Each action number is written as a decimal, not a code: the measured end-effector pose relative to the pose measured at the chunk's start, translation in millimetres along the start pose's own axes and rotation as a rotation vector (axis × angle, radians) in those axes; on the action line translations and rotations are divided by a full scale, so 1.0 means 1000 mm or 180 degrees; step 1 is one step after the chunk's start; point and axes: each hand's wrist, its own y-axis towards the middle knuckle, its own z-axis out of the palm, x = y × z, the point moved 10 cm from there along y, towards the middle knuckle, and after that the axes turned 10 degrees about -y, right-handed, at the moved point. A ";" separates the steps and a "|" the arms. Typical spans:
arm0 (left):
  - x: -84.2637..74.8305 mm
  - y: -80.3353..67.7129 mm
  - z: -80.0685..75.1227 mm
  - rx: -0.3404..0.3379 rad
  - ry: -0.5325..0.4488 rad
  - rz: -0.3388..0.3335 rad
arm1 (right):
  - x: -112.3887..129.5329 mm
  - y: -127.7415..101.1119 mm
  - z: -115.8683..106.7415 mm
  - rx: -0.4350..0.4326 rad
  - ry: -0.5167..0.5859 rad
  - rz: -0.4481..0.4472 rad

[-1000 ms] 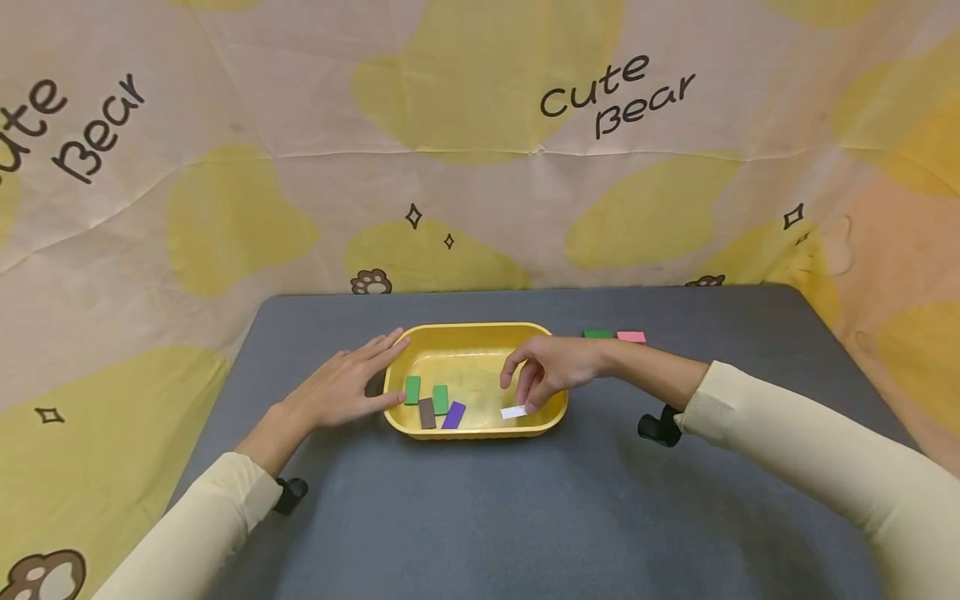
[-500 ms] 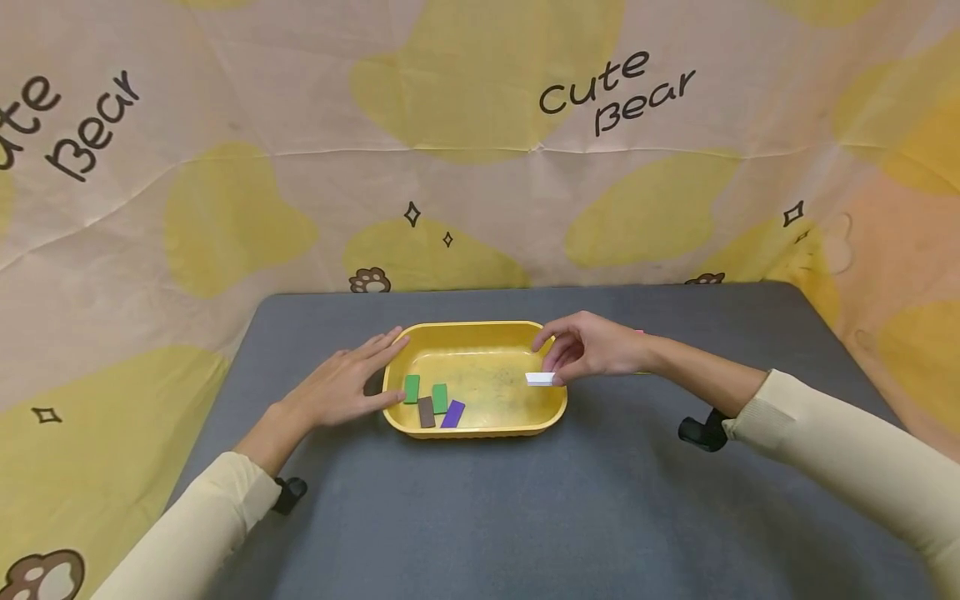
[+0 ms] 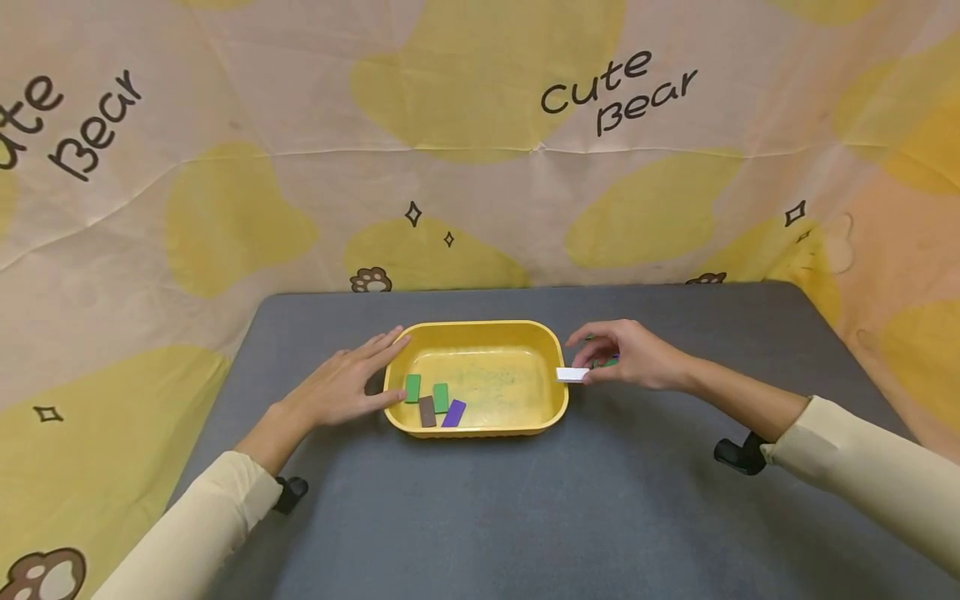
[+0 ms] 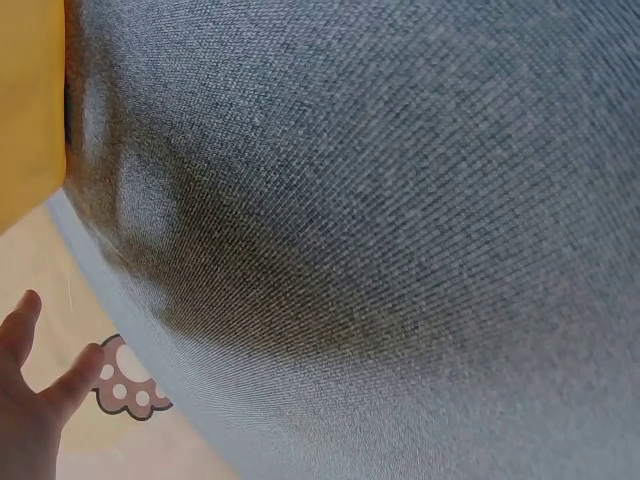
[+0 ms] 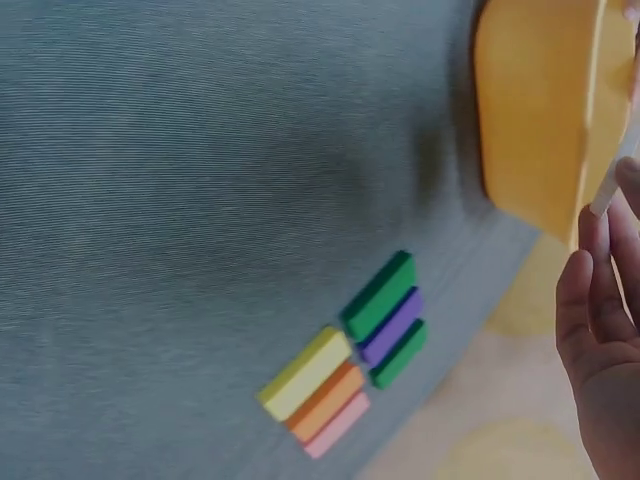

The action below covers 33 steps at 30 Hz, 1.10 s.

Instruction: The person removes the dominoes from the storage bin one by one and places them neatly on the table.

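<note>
White block (image 3: 572, 375) — in right hand (image 3: 637, 356)

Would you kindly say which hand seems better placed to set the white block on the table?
Likely the right hand: it pinches the white block, nearer the coloured blocks on the table; the left hand is at the opposite end of the tray.

White block (image 3: 572, 375): one end covered by the right hand (image 3: 637, 356); cut off at right edge, right wrist view. Blocks beside tray (image 5: 307, 375): largely hidden behind that hand, head view. Yellow tray (image 3: 495, 358): cropped in both wrist views. Left hand (image 4: 30, 405): cropped, left wrist view. Backdrop lettering (image 3: 33, 93), far left: first word clipped.
</note>
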 end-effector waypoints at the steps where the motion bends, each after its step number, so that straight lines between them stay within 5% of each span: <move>1: 0.000 0.000 0.000 -0.0002 -0.0006 -0.0002 | -0.002 -0.003 -0.002 -0.0054 -0.0042 -0.0008; 13: 0.000 0.001 0.001 0.0032 0.0019 -0.0021 | -0.030 -0.032 -0.013 -0.0490 -0.0417 -0.0064; 33: 0.000 0.000 0.001 0.0026 0.0010 -0.0071 | -0.071 -0.045 -0.002 -0.0841 -0.1022 -0.0065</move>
